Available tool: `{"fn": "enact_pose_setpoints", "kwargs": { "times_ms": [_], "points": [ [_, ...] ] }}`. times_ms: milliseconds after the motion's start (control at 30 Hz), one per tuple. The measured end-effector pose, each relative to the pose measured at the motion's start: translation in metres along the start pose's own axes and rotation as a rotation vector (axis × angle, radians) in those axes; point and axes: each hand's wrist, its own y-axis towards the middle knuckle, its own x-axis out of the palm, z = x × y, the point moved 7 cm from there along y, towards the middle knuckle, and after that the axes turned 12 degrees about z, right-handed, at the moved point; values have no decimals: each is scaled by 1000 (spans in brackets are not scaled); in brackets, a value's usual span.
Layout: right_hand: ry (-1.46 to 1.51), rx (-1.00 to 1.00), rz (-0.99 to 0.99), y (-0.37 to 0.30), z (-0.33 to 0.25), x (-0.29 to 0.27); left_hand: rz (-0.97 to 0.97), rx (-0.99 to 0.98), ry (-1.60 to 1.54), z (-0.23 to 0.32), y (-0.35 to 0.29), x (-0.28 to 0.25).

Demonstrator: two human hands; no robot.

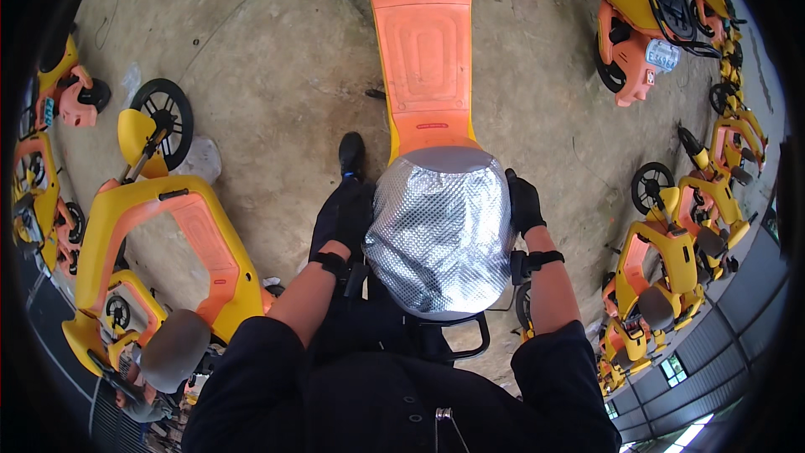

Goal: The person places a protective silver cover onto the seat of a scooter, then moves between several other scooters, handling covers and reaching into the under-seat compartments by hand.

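A silver, quilted reflective seat cover (pixel 440 235) lies over the seat of the yellow and orange scooter in front of me. Grey seat surface (pixel 436 159) shows at its front edge. My right hand (pixel 526 204), in a black glove, is closed at the cover's right edge, its fingers partly behind the rim. At the left edge is my left hand (pixel 354 216), also black-gloved; its fingers blend into dark trousers and are hard to make out. Wrinkles and bulges run across the cover. Ahead of the seat stretches the scooter's orange footboard (pixel 429 54).
A yellow scooter (pixel 233 264) with a grey seat stands close on my left. More scooters (pixel 667 252) line the right side, and another (pixel 625 42) stands at the far right. A black rear rail (pixel 474 340) juts out behind the covered seat. The floor (pixel 285 50) is bare concrete.
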Motion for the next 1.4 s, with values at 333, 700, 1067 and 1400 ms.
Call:
{"fn": "enact_pose_setpoints", "kwargs": {
  "times_ms": [333,700,1067,1400],
  "points": [
    [1135,566,-456,-51,4,-2,-129,-178,34,-42,1,10],
    [1746,472,-352,-78,24,5,-260,-211,-469,-94,-11,38],
    [1827,459,-491,-85,-13,-2,-261,-379,-877,-40,-30,-3],
    [776,303,-60,-87,21,4,-171,-335,-1043,-57,-54,1]
  ]
}}
